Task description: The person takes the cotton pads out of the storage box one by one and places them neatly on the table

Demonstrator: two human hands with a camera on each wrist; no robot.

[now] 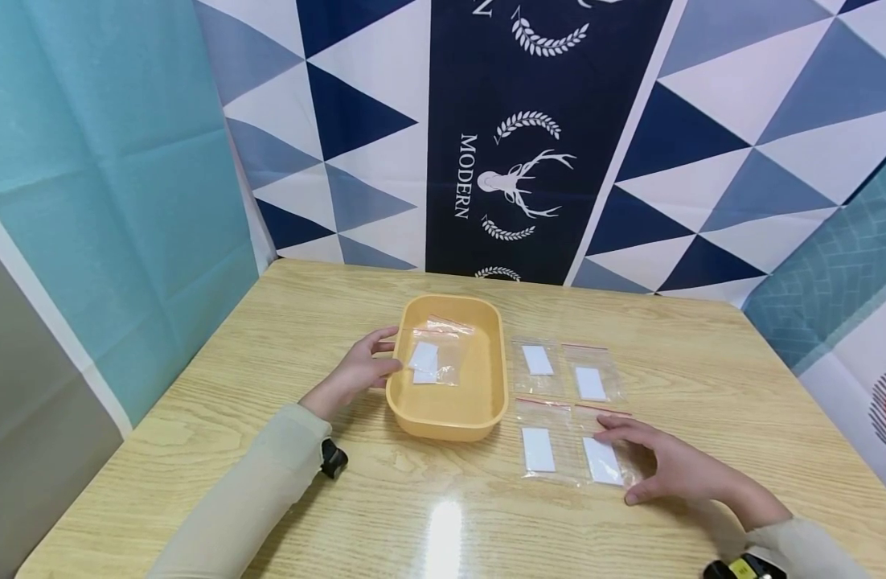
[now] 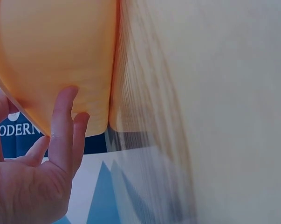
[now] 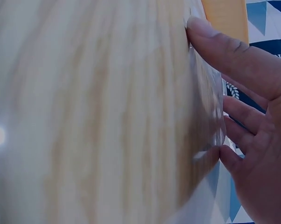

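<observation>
Head view shows me the right hand (image 1: 678,465) at the near-right bag (image 1: 586,422), thumb and fingers apart astride its edge. Left hand (image 1: 356,368), fingers spread, touches the tub (image 1: 446,429); only the left wrist view shows fingertips along its wall. Inside lie overlapping bags (image 1: 449,358) with white cards (image 1: 423,355).

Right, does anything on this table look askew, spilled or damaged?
The bags in the tray look askew: they overlap, their white pieces at different angles, while the four others lie in two rows. I see nothing spilled or damaged.
</observation>
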